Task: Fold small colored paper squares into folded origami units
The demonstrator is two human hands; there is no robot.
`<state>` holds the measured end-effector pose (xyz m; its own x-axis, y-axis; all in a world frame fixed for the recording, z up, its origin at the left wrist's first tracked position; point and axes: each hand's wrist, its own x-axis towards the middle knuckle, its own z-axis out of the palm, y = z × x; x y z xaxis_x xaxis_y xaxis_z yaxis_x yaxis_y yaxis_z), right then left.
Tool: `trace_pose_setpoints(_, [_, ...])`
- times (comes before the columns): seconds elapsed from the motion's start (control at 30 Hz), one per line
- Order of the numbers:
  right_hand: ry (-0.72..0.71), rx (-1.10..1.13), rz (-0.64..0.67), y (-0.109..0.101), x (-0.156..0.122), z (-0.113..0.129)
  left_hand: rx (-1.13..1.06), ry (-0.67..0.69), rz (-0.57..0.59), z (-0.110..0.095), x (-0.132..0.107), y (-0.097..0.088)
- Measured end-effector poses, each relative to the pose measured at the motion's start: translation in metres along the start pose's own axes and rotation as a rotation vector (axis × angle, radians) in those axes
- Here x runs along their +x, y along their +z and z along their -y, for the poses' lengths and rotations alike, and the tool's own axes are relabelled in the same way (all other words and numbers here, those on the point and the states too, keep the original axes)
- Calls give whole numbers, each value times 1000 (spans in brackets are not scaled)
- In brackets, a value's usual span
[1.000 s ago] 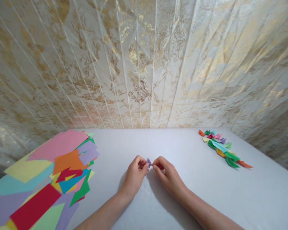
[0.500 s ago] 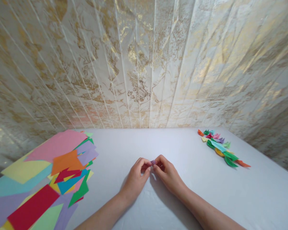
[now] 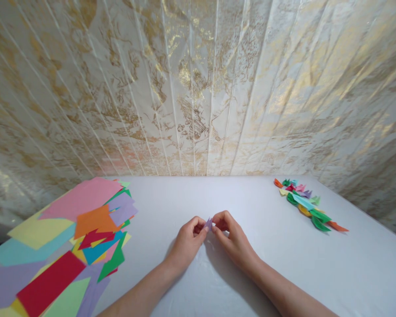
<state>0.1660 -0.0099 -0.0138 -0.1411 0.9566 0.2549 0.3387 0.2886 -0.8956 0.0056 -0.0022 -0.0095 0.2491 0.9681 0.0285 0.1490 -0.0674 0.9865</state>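
Note:
A small folded piece of purple paper (image 3: 209,224) with pointed tips upward is held just above the middle of the table. My left hand (image 3: 192,237) pinches its left side between thumb and fingers. On the other side, my right hand (image 3: 230,234) has thumb and index finger at the paper's right edge, pinching it. The fingers partly cover the paper, so its full shape is hidden.
Loose coloured paper sheets and scraps (image 3: 54,279) are heaped on the left of the white table (image 3: 171,198). Several small folded paper pieces (image 3: 305,202) lie in a row at the right. A gold-patterned curtain (image 3: 191,88) hangs behind the table.
More of the purple paper shows between my fingers now, with its points turned up. My right fingers have shifted slightly on its edge. The whole view has moved a little.

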Motion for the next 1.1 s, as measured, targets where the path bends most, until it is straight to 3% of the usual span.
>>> trace_pose_setpoints(0.3, [-55,16,30,-1,-2,4,5,36,14,-6,0,1])
trace_pose_setpoints(0.7, [-187,5,84,-3,0,8,24,32,21,2,0,1])
trace_pose_setpoints(1.1, [36,190,94,-3,2,3,-5,11,47,-6,-1,-1])
